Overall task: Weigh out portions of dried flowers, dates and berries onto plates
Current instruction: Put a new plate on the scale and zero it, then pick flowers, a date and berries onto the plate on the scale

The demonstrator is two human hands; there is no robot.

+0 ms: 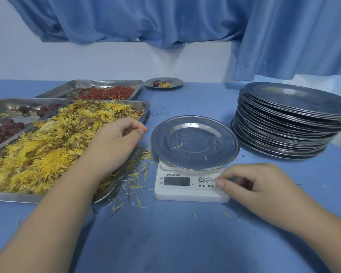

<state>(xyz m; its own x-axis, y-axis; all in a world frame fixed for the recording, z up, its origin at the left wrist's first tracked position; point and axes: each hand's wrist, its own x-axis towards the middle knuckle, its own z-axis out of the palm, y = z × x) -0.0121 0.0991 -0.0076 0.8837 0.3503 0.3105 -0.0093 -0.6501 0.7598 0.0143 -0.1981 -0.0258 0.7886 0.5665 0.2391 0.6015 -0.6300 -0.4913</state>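
Observation:
A steel plate [220, 134] with a few stray petals sits on a white digital scale [177, 191] at the table's middle. My right hand [260, 186] rests at the scale's right front corner, a fingertip touching the button area, the other fingers loosely curled. A large tray of yellow dried flowers [47, 154] lies to the left. My left hand [114, 142] hovers over that tray's right edge with relaxed, curled fingers; I see nothing held in it. Behind stand a tray of dark red dates [6, 129] and a tray of red berries [106, 92].
A tall stack of steel plates [287, 123] stands at the right. A small filled plate [163, 83] with a date and flowers sits at the back by the wall. Loose petals [134, 174] litter the blue table between tray and scale. Blue curtains hang behind.

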